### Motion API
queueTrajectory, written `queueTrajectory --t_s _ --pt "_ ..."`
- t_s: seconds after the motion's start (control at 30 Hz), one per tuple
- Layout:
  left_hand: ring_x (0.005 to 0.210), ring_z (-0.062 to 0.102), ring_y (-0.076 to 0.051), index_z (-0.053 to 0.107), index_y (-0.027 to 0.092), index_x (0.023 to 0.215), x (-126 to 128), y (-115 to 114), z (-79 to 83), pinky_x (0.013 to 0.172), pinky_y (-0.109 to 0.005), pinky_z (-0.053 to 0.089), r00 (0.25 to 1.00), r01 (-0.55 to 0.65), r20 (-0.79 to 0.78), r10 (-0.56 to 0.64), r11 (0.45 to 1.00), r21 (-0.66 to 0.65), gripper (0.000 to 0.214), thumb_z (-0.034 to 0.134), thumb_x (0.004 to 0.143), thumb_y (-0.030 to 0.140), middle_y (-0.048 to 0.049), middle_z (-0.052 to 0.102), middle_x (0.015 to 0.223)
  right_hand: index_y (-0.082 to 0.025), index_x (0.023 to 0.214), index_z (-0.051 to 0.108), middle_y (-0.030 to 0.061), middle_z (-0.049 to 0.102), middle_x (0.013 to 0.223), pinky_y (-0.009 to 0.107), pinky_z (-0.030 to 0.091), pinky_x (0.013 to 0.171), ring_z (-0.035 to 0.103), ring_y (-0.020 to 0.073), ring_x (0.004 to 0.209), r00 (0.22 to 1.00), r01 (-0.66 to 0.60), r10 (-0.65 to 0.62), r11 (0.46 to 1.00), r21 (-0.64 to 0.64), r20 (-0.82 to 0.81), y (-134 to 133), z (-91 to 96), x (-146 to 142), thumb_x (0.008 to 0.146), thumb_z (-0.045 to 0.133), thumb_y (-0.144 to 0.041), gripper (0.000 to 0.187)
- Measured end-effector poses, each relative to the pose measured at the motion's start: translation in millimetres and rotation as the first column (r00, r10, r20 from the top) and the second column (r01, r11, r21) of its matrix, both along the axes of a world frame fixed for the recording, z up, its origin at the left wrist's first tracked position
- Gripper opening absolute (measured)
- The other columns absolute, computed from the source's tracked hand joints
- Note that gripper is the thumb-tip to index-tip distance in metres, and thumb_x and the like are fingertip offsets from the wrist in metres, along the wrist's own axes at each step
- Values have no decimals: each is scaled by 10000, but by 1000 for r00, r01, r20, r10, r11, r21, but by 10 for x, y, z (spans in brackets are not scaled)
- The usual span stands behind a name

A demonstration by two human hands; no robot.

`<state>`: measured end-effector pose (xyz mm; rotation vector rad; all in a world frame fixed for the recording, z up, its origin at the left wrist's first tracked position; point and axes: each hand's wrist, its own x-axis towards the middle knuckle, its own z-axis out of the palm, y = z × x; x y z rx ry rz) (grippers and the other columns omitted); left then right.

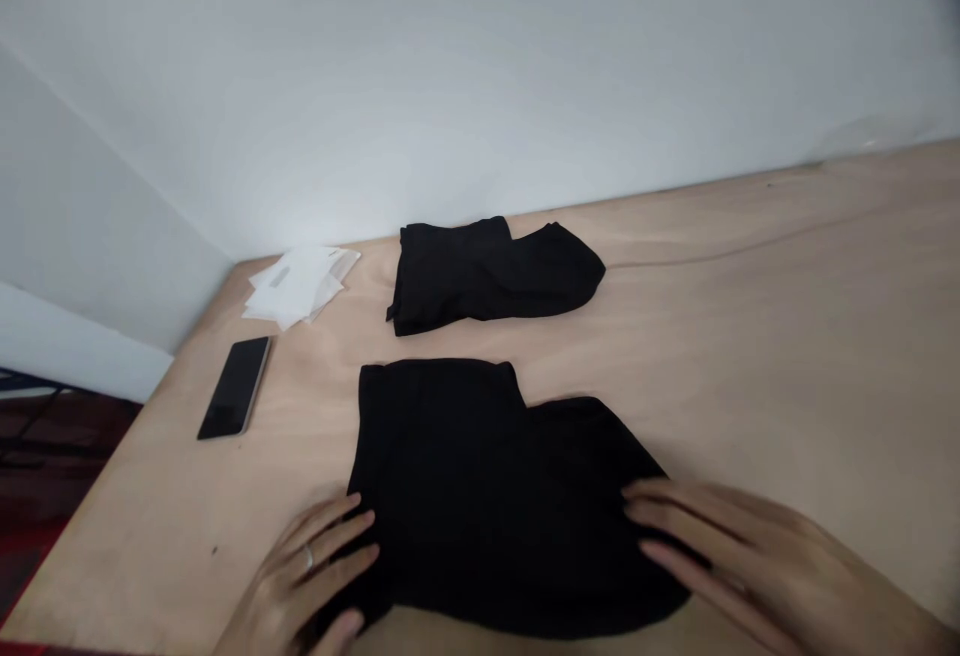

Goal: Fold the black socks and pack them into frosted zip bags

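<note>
A flat black cloth piece (487, 506), shaped like a folded sock or garment, lies on the pale plywood table (787, 336) right in front of me. My left hand (300, 576), wearing a ring, rests at its lower left edge with fingers spread. My right hand (750, 566) lies on its right side, fingers stretched over the fabric. Neither hand visibly grips the cloth. A smaller black cloth piece (487, 276) of similar shape lies farther away, beyond both hands and untouched.
A black smartphone (234, 388) lies face up near the table's left edge. Loose white papers (296, 286) sit in the far left corner against a white wall (450, 66). Past the left edge, the table drops to a dark floor (45, 466).
</note>
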<state>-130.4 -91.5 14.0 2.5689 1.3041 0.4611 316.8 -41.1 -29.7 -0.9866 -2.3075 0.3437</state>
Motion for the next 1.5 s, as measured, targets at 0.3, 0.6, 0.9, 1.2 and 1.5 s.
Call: queueTrajectory --t_s 0.3,0.6,0.9,1.2,1.5 --pt "1506 350 -354 225 286 1637 232 190 -89 1133 -606 430 980 64 -186 -71 997 -44 723 545 989 316 -90 308 1664 -263 1134 722 69 750 1014 464 594 816 692 277 942 988 -9 7 1000 9 156 755 143 -406 1041 472 -351 282" --pt "1554 204 -379 156 216 1648 224 235 -114 1190 -681 278 961 -24 -277 19 1000 -15 725 496 1022 351 -104 228 1695 -190 828 671 79 664 761 420 519 671 631 274 762 944 24 -68 990 140 322 994 164 -80 1065 416 -405 410" --pt "1551 248 -323 223 214 1634 297 135 -88 1189 -584 364 978 23 -210 -16 999 32 634 434 1037 231 -91 256 1688 -228 929 692 39 706 835 299 556 649 692 187 744 979 -79 66 995 59 193 375 326 -188 1069 423 -276 307" --pt "1528 303 -326 172 258 1639 371 148 -89 1135 -587 436 946 114 -298 -125 992 -54 704 509 1021 246 -75 264 1680 -264 1170 693 89 700 1193 323 628 795 725 257 1042 959 27 -6 997 -71 283 -47 -35 158 897 678 -349 286" --pt "1532 295 -327 227 280 1628 312 150 -73 1189 -603 346 945 107 -308 -111 994 -31 649 489 1036 247 -54 253 1685 -268 971 710 71 726 1096 277 638 790 746 225 942 971 136 -109 984 -113 213 -92 58 118 883 684 -449 203"
